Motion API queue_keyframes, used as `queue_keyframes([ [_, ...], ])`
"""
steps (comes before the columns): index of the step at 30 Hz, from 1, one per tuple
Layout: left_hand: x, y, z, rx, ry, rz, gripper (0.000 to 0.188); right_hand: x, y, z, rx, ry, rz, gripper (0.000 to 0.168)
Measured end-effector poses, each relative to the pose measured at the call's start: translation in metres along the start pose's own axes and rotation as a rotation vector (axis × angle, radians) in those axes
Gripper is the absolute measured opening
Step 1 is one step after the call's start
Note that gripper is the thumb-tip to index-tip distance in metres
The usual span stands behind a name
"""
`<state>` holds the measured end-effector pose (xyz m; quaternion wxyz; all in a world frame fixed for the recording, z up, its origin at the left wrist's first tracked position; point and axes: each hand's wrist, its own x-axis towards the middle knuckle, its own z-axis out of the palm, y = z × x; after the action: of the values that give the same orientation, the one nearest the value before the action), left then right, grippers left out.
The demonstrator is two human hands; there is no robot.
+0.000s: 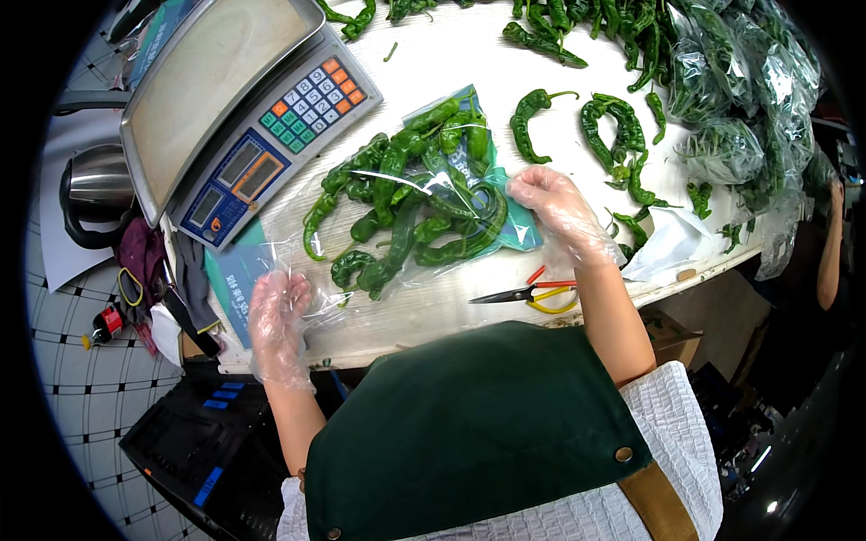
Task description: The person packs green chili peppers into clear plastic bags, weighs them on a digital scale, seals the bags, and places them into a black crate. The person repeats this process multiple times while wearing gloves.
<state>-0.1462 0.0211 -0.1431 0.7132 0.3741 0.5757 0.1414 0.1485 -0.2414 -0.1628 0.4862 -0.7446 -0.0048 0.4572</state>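
Observation:
A clear plastic bag filled with green peppers (396, 203) lies on the white table before me. My left hand (279, 311), in a thin clear plastic glove, grips the bag's loose film at its left end. At the bag's right end my right hand (551, 199), gloved the same way, has its fingers closed on the edge of the bag or of the teal printed packaging (517, 216) there; which of these it pinches is hard to tell. Scissors (521, 295) with red and yellow handles rest on the table below my right hand.
A digital scale (270, 142) with a metal pan stands at the upper left, beside a kettle (101, 186). Loose peppers (531, 125) and bagged peppers (727, 152) lie at the right. A white tissue (666, 247) is near the table's front edge. Another person's arm (831, 250) shows far right.

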Motion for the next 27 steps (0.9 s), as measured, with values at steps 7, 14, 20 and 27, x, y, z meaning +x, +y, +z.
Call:
queue_keyframes([
  [7,-0.023,-0.021,0.001,-0.059,-0.195,0.165,0.01,0.015,-0.102,-0.013,-0.791,0.294,-0.672,0.016],
  [14,-0.062,-0.064,0.015,0.472,-0.252,-0.139,0.013,-0.048,-0.129,-0.001,-0.384,0.373,-0.883,0.041],
  [20,-0.026,-0.046,0.02,0.442,-0.028,0.362,0.016,-0.082,0.036,0.011,-0.303,0.08,-0.079,0.051],
  [27,0.011,-0.047,0.055,0.713,-0.256,0.16,0.022,-0.105,0.049,0.054,0.07,-0.027,0.186,0.041],
])
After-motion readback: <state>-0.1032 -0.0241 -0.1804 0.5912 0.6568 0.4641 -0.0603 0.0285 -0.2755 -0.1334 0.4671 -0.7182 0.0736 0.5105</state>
